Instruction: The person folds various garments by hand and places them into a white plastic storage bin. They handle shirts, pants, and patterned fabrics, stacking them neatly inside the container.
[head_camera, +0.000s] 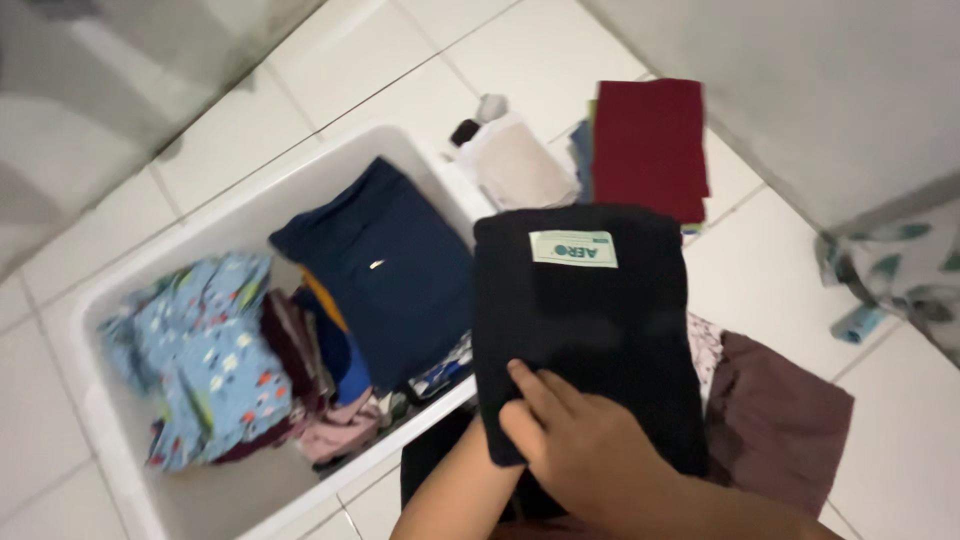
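One of the hands (585, 445), side not determinable, lies flat with fingers extended on a folded black garment (585, 330) resting partly over the rim of a white bin (120, 420) of clothes on the tiled floor (780, 270), folded maroon cloth (650, 145) beyond.
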